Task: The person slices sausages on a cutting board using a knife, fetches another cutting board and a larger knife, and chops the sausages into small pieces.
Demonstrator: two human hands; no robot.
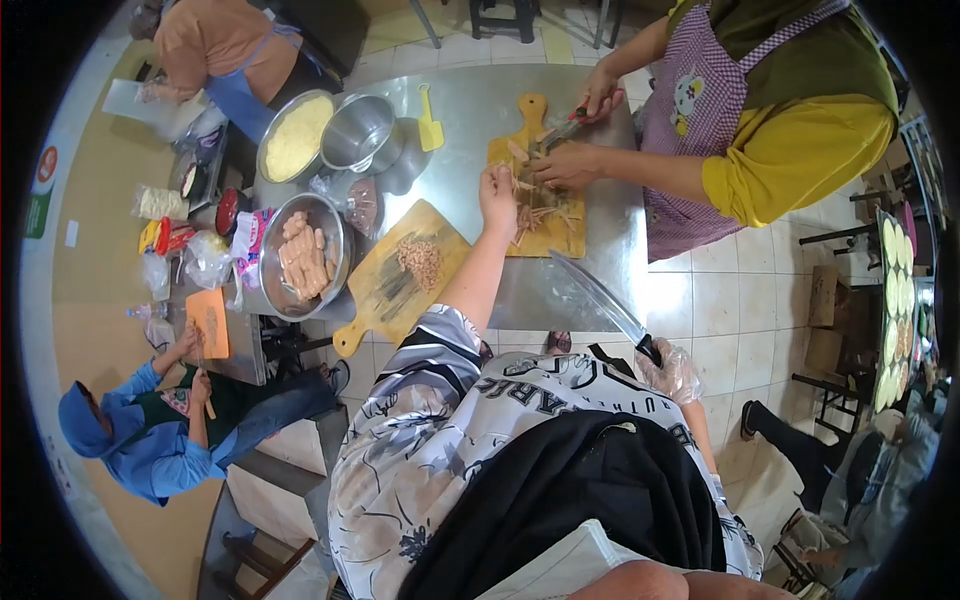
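My right hand (668, 372), in a clear plastic glove, grips the black handle of a large knife (603, 300). Its long blade points up and left over the table's front edge. My bare left hand (498, 200) reaches to the left side of a wooden cutting board (568, 235), its fingers curled; what they hold, if anything, I cannot make out. Thin strips of sausage (538, 218) lie on this board beside my fingers. Across from me a co-worker's hands (572, 160) work at the same board with a red-handled knife (572, 122).
Left of my arm, a second cutting board (385, 290) carries chopped bits. Beyond it stand a bowl (345, 275) of sausages (303, 255), a bowl of yellow crumbs (297, 140) and a metal pot (360, 135). A yellow scoop (431, 130) lies behind. Another person (150, 430) cuts at lower left.
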